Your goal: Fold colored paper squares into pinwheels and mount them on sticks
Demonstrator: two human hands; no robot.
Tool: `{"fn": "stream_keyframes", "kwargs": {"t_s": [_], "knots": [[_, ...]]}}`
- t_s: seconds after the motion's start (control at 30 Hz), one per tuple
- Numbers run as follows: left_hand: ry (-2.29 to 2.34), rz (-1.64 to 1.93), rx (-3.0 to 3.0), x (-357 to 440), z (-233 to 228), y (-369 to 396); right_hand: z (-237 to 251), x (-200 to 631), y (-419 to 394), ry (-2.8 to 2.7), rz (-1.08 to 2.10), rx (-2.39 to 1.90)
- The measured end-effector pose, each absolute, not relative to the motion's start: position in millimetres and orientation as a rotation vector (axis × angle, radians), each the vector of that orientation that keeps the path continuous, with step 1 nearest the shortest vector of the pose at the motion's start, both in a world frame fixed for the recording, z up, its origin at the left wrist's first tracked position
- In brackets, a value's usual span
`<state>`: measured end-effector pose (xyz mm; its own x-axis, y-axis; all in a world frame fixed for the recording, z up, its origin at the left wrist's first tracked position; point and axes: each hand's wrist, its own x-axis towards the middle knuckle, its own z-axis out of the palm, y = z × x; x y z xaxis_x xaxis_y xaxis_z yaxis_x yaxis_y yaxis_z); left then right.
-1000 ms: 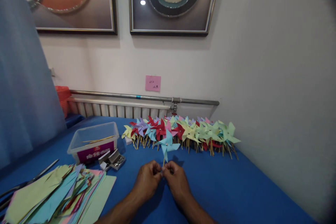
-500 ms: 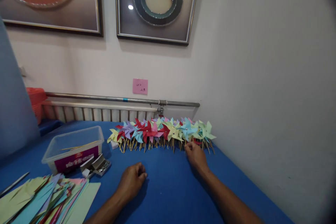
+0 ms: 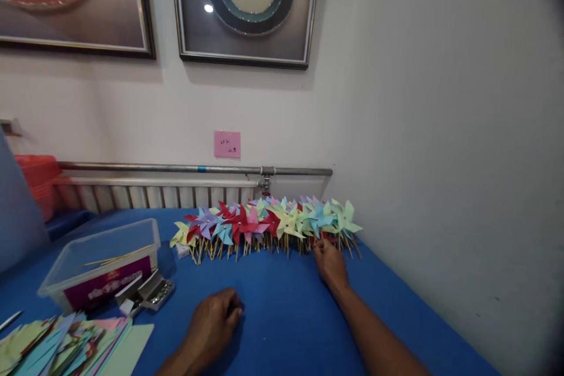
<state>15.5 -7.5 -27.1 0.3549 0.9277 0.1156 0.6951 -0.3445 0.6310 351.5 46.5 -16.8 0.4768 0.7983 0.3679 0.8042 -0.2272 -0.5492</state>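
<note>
paper stack (image 3: 66, 346): bottom left on the blue table (image 3: 282, 305), cut sheets in many colours.
tub (image 3: 99, 261): clear, left of middle, a few thin sticks inside.
small box (image 3: 147, 294): open, just in front of the tub.
left hand (image 3: 214, 320): low in the middle, curled loose on the table, holding nothing that shows.
pinwheels (image 3: 264, 223): long row by the back wall, running left to right, sticks pointing down toward the hands.
blue pinwheel (image 3: 320, 218): near the right end of the row, straight ahead of the right hand.
right hand (image 3: 330, 261): reaching far forward, fingertips pinched at the sticks under the blue pinwheel; much nearer the row than the left hand.
</note>
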Motion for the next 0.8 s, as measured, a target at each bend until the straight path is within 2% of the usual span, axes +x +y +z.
{"fn": "stream_keyframes", "kwargs": {"t_s": [0.8], "knots": [[1.416,0.624,2.161,14.0,-23.7,-8.5,-10.2,349.2,41.6,-1.364,-0.120,-2.220]]}}
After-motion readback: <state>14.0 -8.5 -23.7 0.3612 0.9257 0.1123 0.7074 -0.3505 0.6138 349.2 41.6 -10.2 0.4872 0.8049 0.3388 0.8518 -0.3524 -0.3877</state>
